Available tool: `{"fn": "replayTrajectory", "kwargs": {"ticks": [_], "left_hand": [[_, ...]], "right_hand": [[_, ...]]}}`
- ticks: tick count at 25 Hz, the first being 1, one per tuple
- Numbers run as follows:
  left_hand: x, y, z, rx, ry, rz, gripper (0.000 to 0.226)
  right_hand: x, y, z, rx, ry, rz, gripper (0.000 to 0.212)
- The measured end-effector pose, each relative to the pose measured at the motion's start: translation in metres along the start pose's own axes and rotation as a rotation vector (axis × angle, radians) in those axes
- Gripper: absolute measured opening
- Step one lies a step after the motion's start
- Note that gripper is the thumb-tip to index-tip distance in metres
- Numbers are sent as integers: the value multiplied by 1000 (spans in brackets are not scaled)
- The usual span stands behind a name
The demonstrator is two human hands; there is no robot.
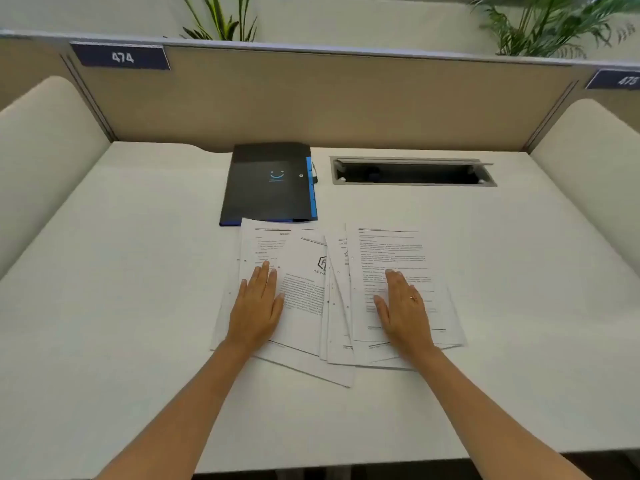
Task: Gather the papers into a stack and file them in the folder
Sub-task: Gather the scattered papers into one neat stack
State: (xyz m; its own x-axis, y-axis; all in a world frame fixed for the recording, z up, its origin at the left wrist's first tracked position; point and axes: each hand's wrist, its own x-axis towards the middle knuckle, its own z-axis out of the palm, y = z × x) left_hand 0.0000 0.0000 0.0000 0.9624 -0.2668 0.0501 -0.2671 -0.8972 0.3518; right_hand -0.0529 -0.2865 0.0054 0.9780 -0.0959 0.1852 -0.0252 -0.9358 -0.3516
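Desk surface [121, 306], white and wide, is being shown from above, bounded at the far side by a beige partition [329, 98] and interrupted on the right by an open cable tray [412, 172]. Against the far edge, left of that tray, a black folder [268, 183] with blue tabbed edges is lying closed and flat; its near edge is being overlapped slightly by the top of one sheet.

Just in front of it, the printed papers [304, 296] are lying fanned out in a loose, overlapping spread, several sheets skewed at different angles, with corners poking out toward the near side. No stack is being formed yet, as far as can be judged.

The left hand [256, 306] is being pressed flat on the left-hand sheets, fingers extended and close together, nothing being gripped. The right hand [403, 306] is being laid likewise on the right-hand sheets, palm down and fingers straight, a ring [412, 298] being worn on one finger.

The sheets are being judged light, thin and limp, likely to slide easily over one another and over the smooth desk, and liable to crease or curl if pinched at a single corner. Gathering is probably best done by sweeping both flat palms inward so that the two groups are being pushed together, then taking the pile by its long side edges and tapping it square before the folder is being opened.
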Motion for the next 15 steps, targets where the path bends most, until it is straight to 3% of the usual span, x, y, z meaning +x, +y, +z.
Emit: {"fn": "replayTrajectory", "kwargs": {"ticks": [11,15], "left_hand": [[-7,-2,7,24,14,-34,58],[-1,2,3,-1,112,-82,43]], "right_hand": [[-11,3,9,-131,-87,16,44],[-5,6,5,-73,-100,-3,45]]}}
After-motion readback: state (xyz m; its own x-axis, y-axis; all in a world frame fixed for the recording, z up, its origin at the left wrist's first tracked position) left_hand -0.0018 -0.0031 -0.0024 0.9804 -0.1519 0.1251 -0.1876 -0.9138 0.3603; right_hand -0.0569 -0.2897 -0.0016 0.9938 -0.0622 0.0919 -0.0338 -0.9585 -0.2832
